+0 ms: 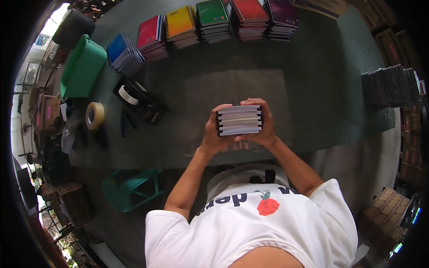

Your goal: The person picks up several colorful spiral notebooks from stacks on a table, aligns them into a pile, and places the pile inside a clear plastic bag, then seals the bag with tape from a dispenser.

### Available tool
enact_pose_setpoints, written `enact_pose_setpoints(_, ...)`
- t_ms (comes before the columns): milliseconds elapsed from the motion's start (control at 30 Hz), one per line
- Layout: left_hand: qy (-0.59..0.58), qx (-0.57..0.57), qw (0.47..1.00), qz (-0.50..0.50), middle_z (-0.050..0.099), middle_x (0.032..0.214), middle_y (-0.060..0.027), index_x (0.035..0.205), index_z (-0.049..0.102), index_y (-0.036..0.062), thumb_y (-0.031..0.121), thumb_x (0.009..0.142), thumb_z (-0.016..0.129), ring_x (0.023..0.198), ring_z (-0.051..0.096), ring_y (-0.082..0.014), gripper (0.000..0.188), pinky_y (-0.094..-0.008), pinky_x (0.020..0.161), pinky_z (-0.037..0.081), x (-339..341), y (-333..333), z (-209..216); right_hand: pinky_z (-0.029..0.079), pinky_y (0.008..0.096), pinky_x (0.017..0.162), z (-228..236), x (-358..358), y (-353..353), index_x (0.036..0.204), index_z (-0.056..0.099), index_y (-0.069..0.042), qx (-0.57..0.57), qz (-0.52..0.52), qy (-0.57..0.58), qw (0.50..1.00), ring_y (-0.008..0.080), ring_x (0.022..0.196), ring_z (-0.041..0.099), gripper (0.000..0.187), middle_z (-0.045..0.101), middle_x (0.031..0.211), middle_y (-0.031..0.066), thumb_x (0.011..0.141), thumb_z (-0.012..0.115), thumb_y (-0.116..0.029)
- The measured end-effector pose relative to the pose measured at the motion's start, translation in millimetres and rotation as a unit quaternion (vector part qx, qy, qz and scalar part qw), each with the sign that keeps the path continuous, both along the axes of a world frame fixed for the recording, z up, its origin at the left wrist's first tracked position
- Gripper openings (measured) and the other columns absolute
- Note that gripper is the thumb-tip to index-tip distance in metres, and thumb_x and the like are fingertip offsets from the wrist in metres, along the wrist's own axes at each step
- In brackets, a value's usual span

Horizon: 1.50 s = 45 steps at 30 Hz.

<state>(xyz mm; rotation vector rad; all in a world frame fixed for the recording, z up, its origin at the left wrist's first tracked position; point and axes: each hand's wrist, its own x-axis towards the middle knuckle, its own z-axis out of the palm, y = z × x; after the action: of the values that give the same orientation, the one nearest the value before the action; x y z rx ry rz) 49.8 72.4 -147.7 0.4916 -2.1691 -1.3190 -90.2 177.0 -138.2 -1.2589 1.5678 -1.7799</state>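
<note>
Between my two hands is a small stack of notebooks (pixel 240 120), its white page edges turned up toward me and dark binding at the sides. My left hand (pixel 214 133) grips the stack's left side, and my right hand (pixel 267 127) wraps round the right side, with fingers over the far edge. Both hold it just above the dark green table (pixel 178 96), near its front edge. Beyond it, a paler rectangular patch (pixel 263 85) shows on the tabletop; I cannot tell whether it is a clear sheet. The covers of the held notebooks are hidden.
Spiral notebook piles line the far side: blue (pixel 117 48), pink (pixel 150 32), yellow (pixel 180 21), green (pixel 213 12), red (pixel 250 13), purple (pixel 282 12). At left are a green bin (pixel 82 67), tape dispenser (pixel 145 100) and tape roll (pixel 94 116). Dark-edged stacks (pixel 391 85) stand right.
</note>
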Motion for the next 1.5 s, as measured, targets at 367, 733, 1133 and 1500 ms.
enact_pose_setpoints(367,-0.048,0.098,0.993,-0.054,0.055,0.113,-0.0149,0.129,0.027,0.0058,0.011,0.061,0.084,0.106,0.057,-0.0313,0.089,-0.0377,0.089,0.048,-12.5,14.0,-52.5,0.047,0.0338,0.087,-50.4,-26.1,24.4,0.119,0.036,-0.008,0.073,0.011,0.075,0.994,0.0230,0.101,0.057,0.085,0.056,0.107,0.0089,0.056,0.089,-0.027)
enact_pose_setpoints(733,-0.214,0.409,0.886,-0.052,0.062,0.102,-0.0140,0.119,0.048,-0.0025,0.025,0.056,0.088,0.096,0.062,-0.0262,0.080,-0.0365,0.086,0.051,-33.1,-13.7,28.4,0.053,0.0351,0.068,24.6,-55.9,-2.1,0.104,0.060,0.001,0.415,0.068,0.046,0.906,0.0288,0.077,0.067,0.084,0.066,0.086,0.0182,0.062,0.067,-0.072)
enact_pose_setpoints(1133,-0.389,0.242,0.889,-0.011,0.059,0.096,-0.0258,0.109,0.050,-0.0149,0.069,0.072,0.060,0.091,0.065,-0.0282,0.092,-0.0317,0.059,0.057,-32.2,-16.0,38.7,0.051,0.0321,0.054,10.7,-68.9,-14.4,0.068,0.065,-0.003,0.536,0.119,0.102,0.830,0.0218,0.055,0.065,0.084,0.059,0.054,0.0096,0.061,0.052,-0.085)
enact_pose_setpoints(1500,-0.059,-0.086,0.995,0.007,0.060,0.090,-0.0145,0.090,0.059,0.0040,0.018,0.081,0.068,0.076,0.063,-0.0311,0.019,-0.0372,0.062,0.051,-42.6,108.0,34.5,0.050,0.0320,0.053,26.3,-90.7,0.2,0.070,0.063,0.000,0.533,0.079,0.046,0.841,0.0190,0.056,0.062,0.089,0.060,0.061,0.0100,0.068,0.040,-0.086)
